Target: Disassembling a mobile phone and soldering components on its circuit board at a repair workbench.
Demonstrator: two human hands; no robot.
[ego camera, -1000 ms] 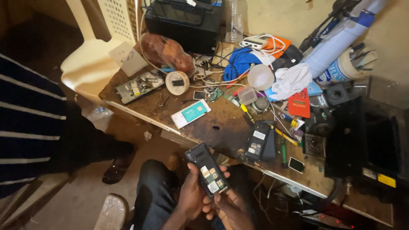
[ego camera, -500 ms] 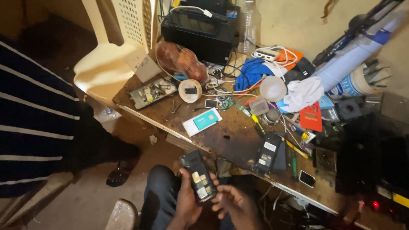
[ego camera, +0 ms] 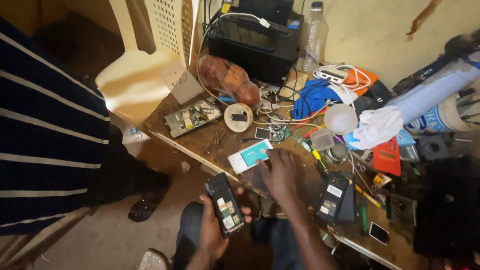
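While the left hand [ego camera: 212,232] grips an opened black phone [ego camera: 224,204] near the bench's [ego camera: 200,150] near edge, the right hand [ego camera: 280,172] rests flat and unclenched on the bench, fingertips touching a white card [ego camera: 248,156]. Another black phone [ego camera: 334,196] lies to the right.

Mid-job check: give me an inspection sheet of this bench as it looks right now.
Surface: worn wooden table, crowded.
Job's things: opened phone, back off, in left hand; white-and-teal card under right hand.
Clutter: circuit board, tape roll, second black phone, white cloth.
Grippers: left grips phone; right rests flat, fingers spread.
Cables: white cable coil, loose wires mid-table.
Surroundings: plastic chair, person in striped clothing.
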